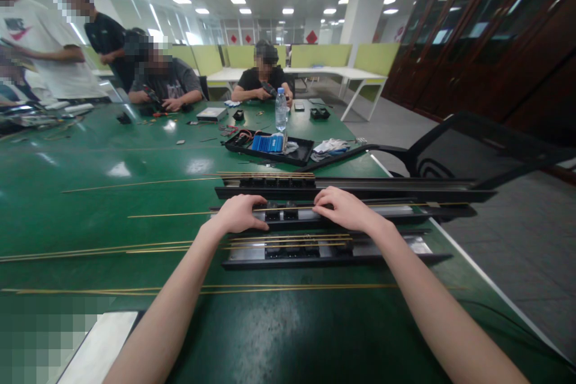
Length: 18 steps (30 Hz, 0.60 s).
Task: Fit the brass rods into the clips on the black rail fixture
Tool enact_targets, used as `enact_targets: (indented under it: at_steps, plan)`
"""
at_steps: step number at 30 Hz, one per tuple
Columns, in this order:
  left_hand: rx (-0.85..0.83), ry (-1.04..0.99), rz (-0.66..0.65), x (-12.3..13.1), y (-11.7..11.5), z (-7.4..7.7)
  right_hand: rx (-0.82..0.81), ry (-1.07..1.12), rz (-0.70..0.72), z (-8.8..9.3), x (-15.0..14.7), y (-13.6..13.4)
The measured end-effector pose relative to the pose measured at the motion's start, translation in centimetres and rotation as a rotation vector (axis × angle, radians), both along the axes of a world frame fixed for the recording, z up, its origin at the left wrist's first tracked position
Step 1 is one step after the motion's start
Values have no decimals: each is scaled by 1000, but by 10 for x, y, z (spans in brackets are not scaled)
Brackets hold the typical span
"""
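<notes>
A black metal channel (396, 211) lies crosswise on the table before me, with small black blocks (290, 211) inside it. One thin brass-coloured rod (171, 215) runs lengthwise over this channel and out past its left end. My left hand (236, 214) rests at the channel's left part, thumb and fingers apart on either side of it. To the right of the blocks, my right hand (342, 207) has its fingertips pinched together at the rod. A nearer channel (245, 261) and a farther channel (405, 192) also hold black blocks and rods.
More thin rods (279, 288) lie across the green table (252, 336). Beyond the channels are a black tray (297, 156) with a blue item, gloves (330, 149) and a water bottle (281, 111). A mesh chair (490, 144) stands right. Several people are across the table.
</notes>
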<state>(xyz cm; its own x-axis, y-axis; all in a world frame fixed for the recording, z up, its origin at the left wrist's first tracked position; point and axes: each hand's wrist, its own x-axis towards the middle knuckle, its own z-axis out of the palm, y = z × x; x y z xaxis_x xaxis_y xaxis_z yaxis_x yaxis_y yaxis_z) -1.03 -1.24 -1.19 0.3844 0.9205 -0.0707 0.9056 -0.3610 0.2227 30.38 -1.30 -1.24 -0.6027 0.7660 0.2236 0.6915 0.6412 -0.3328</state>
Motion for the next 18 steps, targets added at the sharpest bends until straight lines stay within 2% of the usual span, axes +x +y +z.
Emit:
enact_targets:
  at_steps: [18]
  plan:
    - [8, -5, -3, 0, -1, 1, -16, 13, -7, 5, 4, 1]
